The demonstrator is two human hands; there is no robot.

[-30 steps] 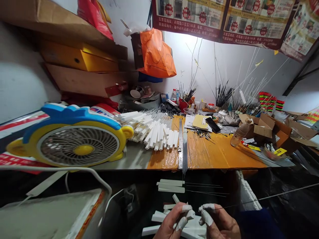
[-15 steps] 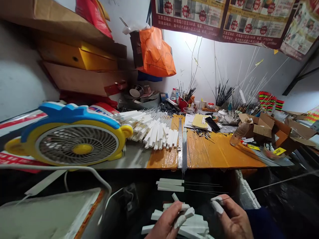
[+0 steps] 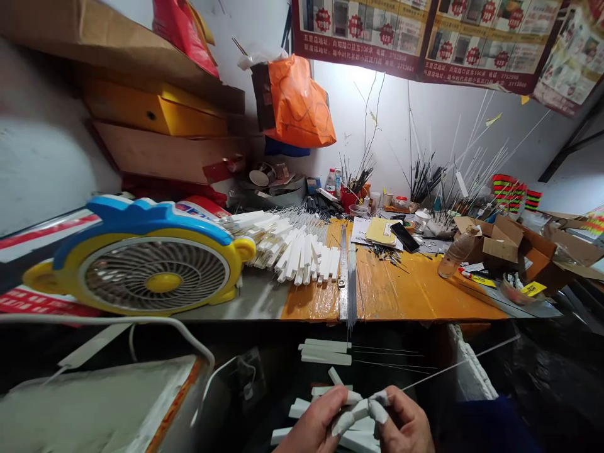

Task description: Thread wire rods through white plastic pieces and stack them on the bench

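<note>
Well to the near side of the metal strip (image 3: 343, 299) that is crossing the counter (image 3: 425, 292), the left hand (image 3: 318, 418) is gripping a white stick (image 3: 361, 410) narrowly, while the right hand (image 3: 404, 420) is pinching at that stick's end, a thin wire (image 3: 453, 369) running out from its fingers to the strip's right; whether the wire is entering the stick cannot be told. Also nearer than the strip, loose sticks (image 3: 298, 408) are lying in a pile and showing no wires, so these are seemingly the part left. Just short of the strip's near end, a small group of sticks (image 3: 326, 359) is lying with wires trailing rightward, apparently done. Right beside the strip, a bundle of bare wires (image 3: 350, 289) is resting, presumably unused. To the strip's left, a large heap of sticks (image 3: 302, 251) is spreading, many wires showing behind it, so much of the work is looking complete; farther left, a fan (image 3: 163, 283) is standing. Right of the strip, a phone (image 3: 404, 237) is lying, and beyond its far end an orange bag (image 3: 302, 104) is hanging.
</note>
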